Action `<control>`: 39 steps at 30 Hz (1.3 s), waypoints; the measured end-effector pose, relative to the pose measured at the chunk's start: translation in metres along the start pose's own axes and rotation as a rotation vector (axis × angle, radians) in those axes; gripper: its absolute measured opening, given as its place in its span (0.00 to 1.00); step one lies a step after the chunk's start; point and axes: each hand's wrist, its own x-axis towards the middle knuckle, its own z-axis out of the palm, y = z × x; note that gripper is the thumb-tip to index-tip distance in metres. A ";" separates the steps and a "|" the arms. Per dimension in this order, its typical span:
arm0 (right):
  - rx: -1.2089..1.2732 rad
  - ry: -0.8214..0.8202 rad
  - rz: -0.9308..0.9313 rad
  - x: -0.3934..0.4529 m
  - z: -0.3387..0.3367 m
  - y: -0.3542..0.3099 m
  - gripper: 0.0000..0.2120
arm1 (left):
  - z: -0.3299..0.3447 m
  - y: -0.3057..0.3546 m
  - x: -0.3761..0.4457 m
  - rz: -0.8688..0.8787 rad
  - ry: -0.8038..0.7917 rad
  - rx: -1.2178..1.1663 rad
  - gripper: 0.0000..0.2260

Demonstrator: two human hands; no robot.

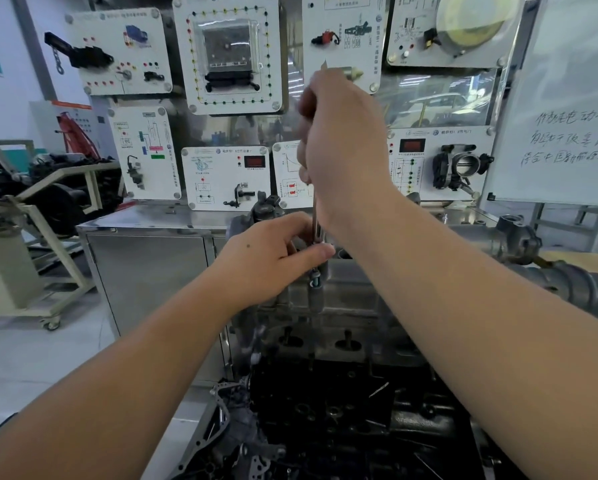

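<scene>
You are standing in a training workshop, facing a wall of white display boards [228, 53] that carry sensors and wiring diagrams. A steel cabinet [145, 265] is sitting below them, and a whiteboard [567, 98] is standing off to your right. Directly in front of you is the engine block [346, 306], pale grey at its far end and dark and oily nearer your body.

You are holding a long-shafted tool [315, 216] almost upright over the far end of the block. Its lower end is going into a grey socket [316, 296] there. Whether the tip is fully seated is hidden from this view.

This looks like the driving step, so aim to keep the shaft in line with the socket. Any lean will probably make the tip ride out. Push straight down through the handle and let the lower fingers only guide the shaft. Turn from the wrist, in short, even strokes.

Your right hand [342, 143] is raised high and is wrapping tightly round the handle in a full fist, with the forearm rising from the lower right. Your left hand [273, 251] is sitting lower, pinching the shaft between thumb and curled fingers just above the socket, with its forearm coming in from the lower left.
</scene>
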 end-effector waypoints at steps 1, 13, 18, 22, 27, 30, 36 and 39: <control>0.012 -0.023 0.024 0.001 -0.001 -0.002 0.16 | -0.001 -0.001 0.000 0.007 -0.017 -0.034 0.12; 0.009 0.015 -0.016 0.004 -0.003 0.002 0.12 | -0.004 -0.002 0.003 0.038 -0.020 -0.143 0.06; 0.038 0.051 0.020 0.003 -0.004 -0.001 0.15 | -0.003 -0.002 0.003 0.056 -0.032 -0.156 0.03; 0.115 -0.151 0.135 0.006 -0.010 -0.006 0.21 | -0.006 -0.002 0.002 0.048 -0.105 -0.228 0.09; 0.089 -0.227 0.122 0.006 -0.008 -0.004 0.18 | -0.006 -0.005 0.002 0.054 -0.085 -0.299 0.09; 0.041 -0.151 0.081 0.005 -0.002 -0.001 0.13 | -0.005 -0.006 0.002 0.030 -0.036 -0.245 0.15; 0.057 -0.022 -0.009 0.003 -0.001 0.004 0.17 | -0.004 -0.006 0.003 0.055 -0.054 -0.174 0.04; 0.103 -0.122 0.093 0.007 -0.003 -0.001 0.18 | -0.007 -0.004 0.002 0.058 -0.108 -0.247 0.08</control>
